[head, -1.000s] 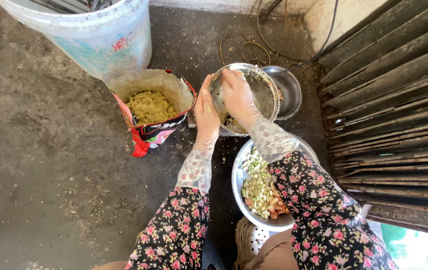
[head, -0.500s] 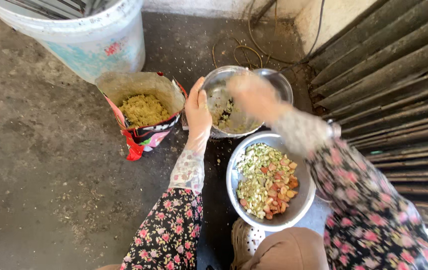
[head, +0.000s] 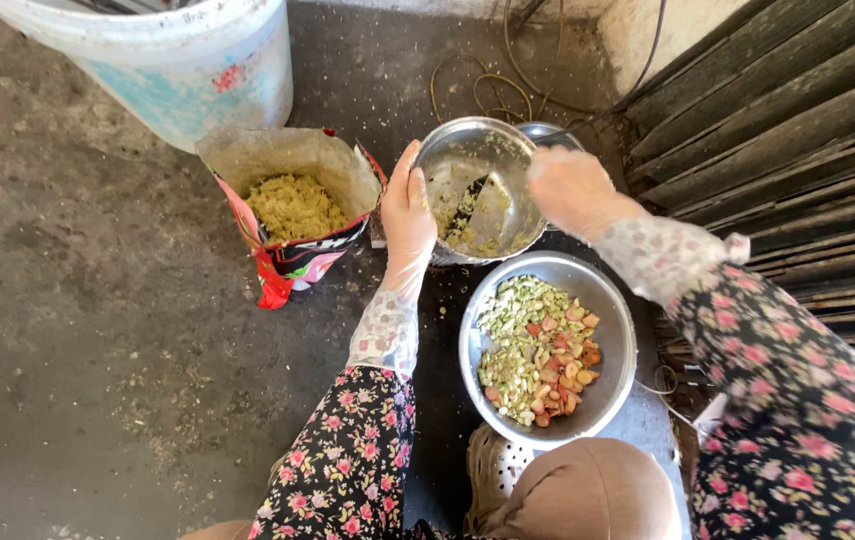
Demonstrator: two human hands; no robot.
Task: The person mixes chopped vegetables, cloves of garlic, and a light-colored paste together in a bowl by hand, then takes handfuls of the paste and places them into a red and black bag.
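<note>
sack (head: 292, 205) left of tilted bowl (head: 477, 190), behind filled bowl (head: 547, 350)

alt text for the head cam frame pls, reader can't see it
Seen from above, a gloved left hand and right hand hold a tilted round steel bowl smeared with yellowish mash. Nearer the person sits a larger round steel bowl of chopped green and pink pieces. To its left stands an open red bag of yellow meal beside a pale plastic bucket.

I see both of my arms in long dark sleeves printed with small pink and red flowers and green leaves. Below each sleeve a pale, lacy patterned cuff runs to the wrist. My left hand (head: 407, 215) and right hand (head: 572, 188) wear thin translucent gloves. At the bottom centre of the frame sits tan-brown cloth.
</note>
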